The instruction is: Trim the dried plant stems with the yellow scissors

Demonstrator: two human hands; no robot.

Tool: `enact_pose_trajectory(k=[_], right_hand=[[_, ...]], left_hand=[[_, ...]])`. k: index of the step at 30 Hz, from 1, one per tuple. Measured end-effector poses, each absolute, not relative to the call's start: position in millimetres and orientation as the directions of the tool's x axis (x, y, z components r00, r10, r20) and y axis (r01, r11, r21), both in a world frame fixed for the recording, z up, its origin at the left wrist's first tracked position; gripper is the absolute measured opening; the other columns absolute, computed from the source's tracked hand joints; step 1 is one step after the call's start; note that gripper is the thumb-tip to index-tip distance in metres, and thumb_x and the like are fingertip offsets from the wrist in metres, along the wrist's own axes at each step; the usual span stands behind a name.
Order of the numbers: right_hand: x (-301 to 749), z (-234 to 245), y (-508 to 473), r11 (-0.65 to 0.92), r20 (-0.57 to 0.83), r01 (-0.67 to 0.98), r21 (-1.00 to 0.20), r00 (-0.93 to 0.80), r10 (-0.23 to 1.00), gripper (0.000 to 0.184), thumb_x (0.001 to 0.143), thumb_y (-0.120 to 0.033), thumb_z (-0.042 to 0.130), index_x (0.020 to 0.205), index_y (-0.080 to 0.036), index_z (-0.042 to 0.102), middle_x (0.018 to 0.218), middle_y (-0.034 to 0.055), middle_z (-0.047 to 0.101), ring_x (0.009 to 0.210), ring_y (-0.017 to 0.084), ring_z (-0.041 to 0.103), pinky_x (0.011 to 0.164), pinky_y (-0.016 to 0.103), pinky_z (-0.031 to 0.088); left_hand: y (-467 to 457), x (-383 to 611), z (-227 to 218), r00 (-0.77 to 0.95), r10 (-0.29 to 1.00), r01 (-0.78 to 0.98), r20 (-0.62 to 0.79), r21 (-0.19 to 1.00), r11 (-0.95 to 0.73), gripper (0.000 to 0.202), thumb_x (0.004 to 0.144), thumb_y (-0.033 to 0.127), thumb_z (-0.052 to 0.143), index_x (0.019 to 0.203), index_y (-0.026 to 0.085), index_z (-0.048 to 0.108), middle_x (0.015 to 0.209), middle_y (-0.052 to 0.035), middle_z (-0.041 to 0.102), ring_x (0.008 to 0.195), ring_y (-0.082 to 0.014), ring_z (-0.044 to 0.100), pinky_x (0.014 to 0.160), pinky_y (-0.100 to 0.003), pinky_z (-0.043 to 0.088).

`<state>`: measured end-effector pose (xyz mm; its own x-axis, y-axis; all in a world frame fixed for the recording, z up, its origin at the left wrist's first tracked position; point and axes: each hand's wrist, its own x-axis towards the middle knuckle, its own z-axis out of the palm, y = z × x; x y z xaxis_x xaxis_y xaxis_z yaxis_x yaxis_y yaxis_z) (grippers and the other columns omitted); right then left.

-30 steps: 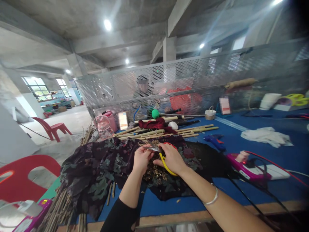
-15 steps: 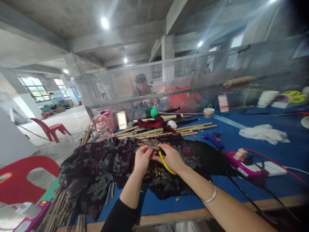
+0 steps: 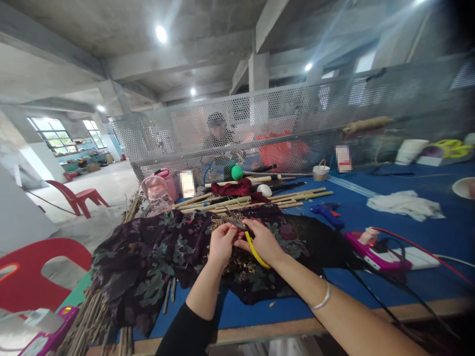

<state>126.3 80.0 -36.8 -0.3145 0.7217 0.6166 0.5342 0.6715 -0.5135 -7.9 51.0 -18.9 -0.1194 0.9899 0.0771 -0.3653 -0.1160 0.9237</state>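
My right hand point(image 3: 261, 242) is wrapped round a pair of shears with a curved yellow handle point(image 3: 256, 251). The dark metal blades point(image 3: 236, 222) point forward and left, over the fingertips of my left hand. Fingers of my left hand point(image 3: 222, 241) are pinched together right by the blades; what they hold is too small and hidden to name. Beneath both hands, a heap of brown dry plant bits point(image 3: 241, 262) lies on a dark cloth with a leaf pattern point(image 3: 156, 262).
Thin wooden sticks point(image 3: 285, 200) lie behind the cloth. A blue glue gun point(image 3: 326, 213), a purple power strip point(image 3: 382, 259) with cables and white gloves point(image 3: 406, 205) are at right. Twig bundles point(image 3: 87, 316) line the left edge. Behind a perforated screen point(image 3: 166, 133) sits a person.
My left hand has shifted slightly right, closer to my right hand. The shears' blades have turned a little, and the red part of the handle no longer shows.
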Motion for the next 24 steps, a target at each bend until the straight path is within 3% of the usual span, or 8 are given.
enact_pose_trajectory(k=[5,13,24], right_hand=[[127.0,-28.7,73.8,0.65,0.564,0.55,-0.524,-0.348,0.749,0.037,0.07,-0.044,0.067,0.098,-0.021,0.058,0.088,0.0056,0.066,0.08,0.02,0.062,0.071,0.029,0.048],[126.9,-25.5,71.7,0.643,0.562,0.643,-0.415,-0.374,0.737,0.054,0.066,-0.047,0.069,0.109,-0.018,0.053,0.094,0.0087,0.061,0.087,0.023,0.059,0.075,0.033,0.047],[126.5,-31.7,74.8,0.618,0.547,0.598,-0.511,-0.328,0.77,0.044,0.07,-0.045,0.067,0.105,-0.021,0.056,0.096,0.0074,0.064,0.086,0.022,0.062,0.075,0.031,0.048]], left_hand=[[51.4,-9.3,-17.9,-0.176,0.981,-0.346,0.08,0.928,-0.138,0.031,0.061,0.04,0.071,0.071,0.012,0.063,0.062,-0.0004,0.061,0.052,-0.0078,0.054,0.049,-0.018,0.041],[54.4,-11.1,-21.0,-0.269,0.958,-0.254,0.102,0.952,-0.173,0.028,0.062,0.04,0.069,0.067,0.013,0.061,0.059,-0.0004,0.061,0.051,-0.0088,0.055,0.052,-0.02,0.044],[50.5,-8.9,-18.1,-0.27,0.952,-0.213,0.143,0.956,-0.203,0.024,0.068,0.037,0.064,0.072,0.014,0.062,0.064,-0.0013,0.063,0.056,-0.0106,0.057,0.057,-0.022,0.046]])
